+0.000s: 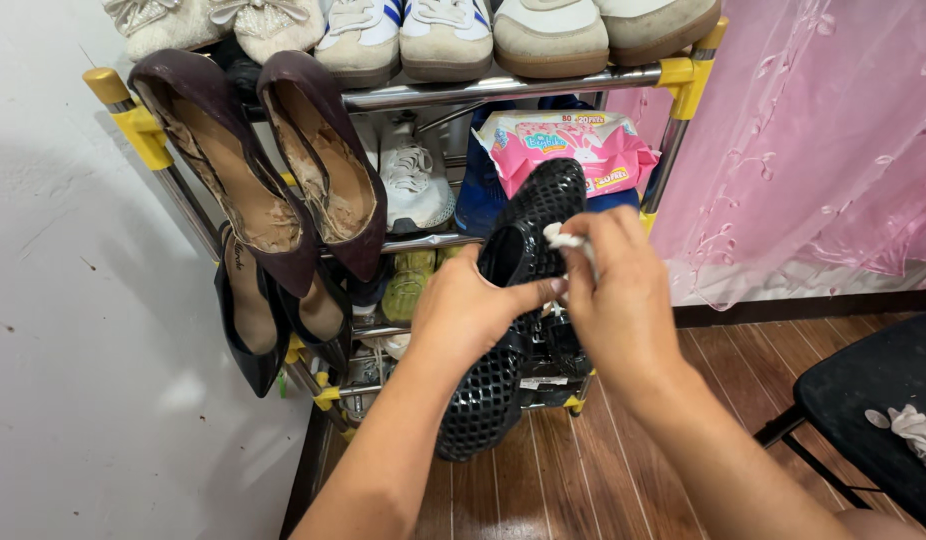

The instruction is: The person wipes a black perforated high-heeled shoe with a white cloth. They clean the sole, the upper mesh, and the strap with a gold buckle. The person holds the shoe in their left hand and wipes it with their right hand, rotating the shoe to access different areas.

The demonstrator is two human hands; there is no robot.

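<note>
My left hand (pixel 470 312) clamped around the black perforated shoe (pixel 513 300), its opening between both hands, my right hand (pixel 615 290) pinching a white wipe (pixel 568 242) against its rim.

Head view, close, down-forward onto shoe rack (pixel 543 88), perhaps slightly tilted.

Bright even indoor light, soft shadows, sharp focus, slight edge distortion
</note>
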